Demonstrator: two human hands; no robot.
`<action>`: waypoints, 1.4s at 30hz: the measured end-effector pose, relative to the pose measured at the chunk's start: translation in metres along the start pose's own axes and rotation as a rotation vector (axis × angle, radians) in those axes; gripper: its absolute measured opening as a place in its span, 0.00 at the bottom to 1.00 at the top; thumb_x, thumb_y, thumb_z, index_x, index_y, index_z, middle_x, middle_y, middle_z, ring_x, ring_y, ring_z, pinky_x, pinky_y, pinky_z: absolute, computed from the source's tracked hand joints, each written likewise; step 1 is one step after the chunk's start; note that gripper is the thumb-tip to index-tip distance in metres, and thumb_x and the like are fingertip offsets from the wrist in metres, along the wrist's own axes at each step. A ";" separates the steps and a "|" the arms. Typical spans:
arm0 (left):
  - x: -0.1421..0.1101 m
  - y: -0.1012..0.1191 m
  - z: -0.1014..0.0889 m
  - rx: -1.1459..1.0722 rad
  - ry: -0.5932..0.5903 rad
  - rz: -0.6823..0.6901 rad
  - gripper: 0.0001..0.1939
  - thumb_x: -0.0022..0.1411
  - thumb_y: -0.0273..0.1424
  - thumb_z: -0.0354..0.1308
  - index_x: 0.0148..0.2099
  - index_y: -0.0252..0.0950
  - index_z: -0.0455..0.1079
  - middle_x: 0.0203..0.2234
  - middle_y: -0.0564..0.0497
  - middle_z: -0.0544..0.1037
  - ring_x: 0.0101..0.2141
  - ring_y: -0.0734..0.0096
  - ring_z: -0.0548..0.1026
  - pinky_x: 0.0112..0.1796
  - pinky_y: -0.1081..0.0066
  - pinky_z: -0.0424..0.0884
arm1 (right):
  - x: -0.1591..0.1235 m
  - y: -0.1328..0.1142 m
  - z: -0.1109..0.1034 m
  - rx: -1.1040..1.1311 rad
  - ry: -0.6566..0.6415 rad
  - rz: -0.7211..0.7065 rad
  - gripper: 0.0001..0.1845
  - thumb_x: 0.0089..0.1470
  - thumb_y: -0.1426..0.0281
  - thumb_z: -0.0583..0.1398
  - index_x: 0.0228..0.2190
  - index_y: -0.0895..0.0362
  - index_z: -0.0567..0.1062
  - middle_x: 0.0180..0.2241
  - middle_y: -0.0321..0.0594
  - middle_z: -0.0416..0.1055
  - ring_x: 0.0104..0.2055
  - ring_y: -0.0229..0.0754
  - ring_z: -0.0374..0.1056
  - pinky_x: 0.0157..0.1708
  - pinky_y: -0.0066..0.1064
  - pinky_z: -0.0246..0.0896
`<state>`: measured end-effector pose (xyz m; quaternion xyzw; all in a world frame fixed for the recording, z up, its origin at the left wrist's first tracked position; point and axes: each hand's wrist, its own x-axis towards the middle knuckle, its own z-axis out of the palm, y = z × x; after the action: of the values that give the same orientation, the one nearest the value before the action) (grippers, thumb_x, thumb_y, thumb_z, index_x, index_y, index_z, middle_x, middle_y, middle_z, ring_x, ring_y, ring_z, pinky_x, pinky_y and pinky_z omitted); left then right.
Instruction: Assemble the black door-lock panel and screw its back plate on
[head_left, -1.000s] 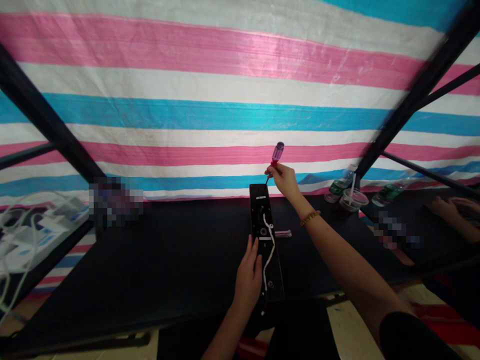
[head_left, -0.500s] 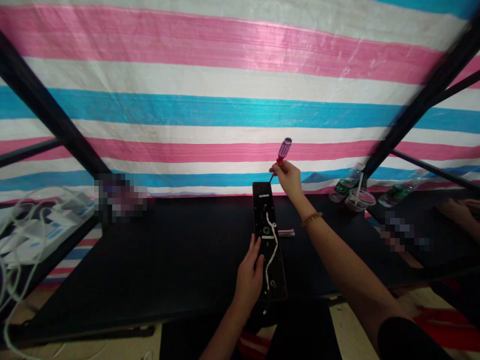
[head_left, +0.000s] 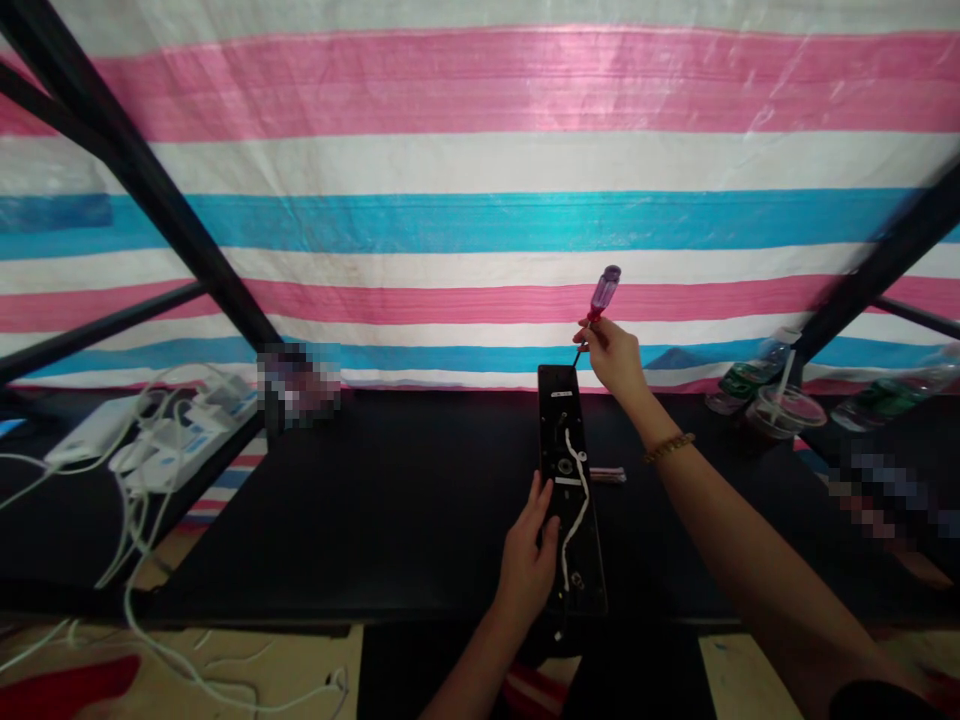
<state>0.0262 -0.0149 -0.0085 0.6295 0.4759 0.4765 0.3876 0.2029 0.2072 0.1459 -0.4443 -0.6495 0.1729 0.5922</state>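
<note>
A long black panel [head_left: 555, 410] lies lengthwise on the dark table, with a white cable [head_left: 578, 512] running along it and its plug end hanging past the near edge. My left hand [head_left: 529, 553] rests on the panel's left side, fingers stretched out. In my right hand [head_left: 616, 357] is a screwdriver [head_left: 604, 292] with a clear purple handle and red collar, held tilted by the fingers. Its shaft points down to the far right corner of the panel; contact with a screw is too small to make out. A small clear packet [head_left: 607, 475] sits beside the panel's right edge.
Power strips [head_left: 184, 450] with tangled white cables lie at the left. Toward the right stand a plastic bottle [head_left: 739, 385] and a cup with a straw [head_left: 780, 412]; another bottle [head_left: 892, 400] lies beyond. Black frame posts [head_left: 161, 200] flank the striped sheet [head_left: 480, 220].
The view has turned left, so everything sits further right in the picture. Both hands keep their places on the panel and screwdriver.
</note>
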 end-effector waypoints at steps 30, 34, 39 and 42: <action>-0.001 0.005 -0.003 -0.043 -0.025 -0.009 0.26 0.70 0.31 0.50 0.69 0.44 0.60 0.70 0.48 0.54 0.67 0.62 0.57 0.66 0.57 0.55 | 0.001 0.009 -0.001 0.187 -0.030 0.100 0.15 0.51 0.57 0.64 0.32 0.57 0.76 0.32 0.42 0.79 0.35 0.46 0.77 0.33 0.37 0.76; 0.000 0.004 -0.002 -0.052 -0.022 -0.005 0.26 0.70 0.31 0.50 0.68 0.43 0.60 0.70 0.47 0.54 0.67 0.62 0.57 0.66 0.57 0.54 | 0.001 0.006 0.003 0.114 -0.013 0.100 0.19 0.53 0.54 0.63 0.36 0.57 0.76 0.31 0.42 0.78 0.34 0.45 0.77 0.31 0.36 0.75; -0.001 0.003 -0.002 -0.052 -0.020 -0.003 0.25 0.70 0.31 0.50 0.68 0.43 0.61 0.70 0.47 0.54 0.67 0.62 0.58 0.66 0.57 0.54 | -0.002 0.005 0.007 0.135 0.114 0.133 0.16 0.45 0.58 0.68 0.30 0.56 0.73 0.26 0.37 0.76 0.30 0.45 0.76 0.31 0.37 0.75; -0.001 0.004 -0.003 -0.043 -0.027 -0.006 0.26 0.70 0.32 0.50 0.68 0.43 0.60 0.70 0.47 0.54 0.67 0.62 0.57 0.66 0.57 0.54 | -0.001 0.005 0.007 0.193 0.098 0.145 0.15 0.44 0.59 0.69 0.27 0.55 0.72 0.27 0.37 0.77 0.31 0.44 0.76 0.32 0.38 0.75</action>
<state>0.0244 -0.0164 -0.0043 0.6257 0.4622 0.4770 0.4090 0.1984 0.2109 0.1401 -0.4390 -0.5663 0.2551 0.6493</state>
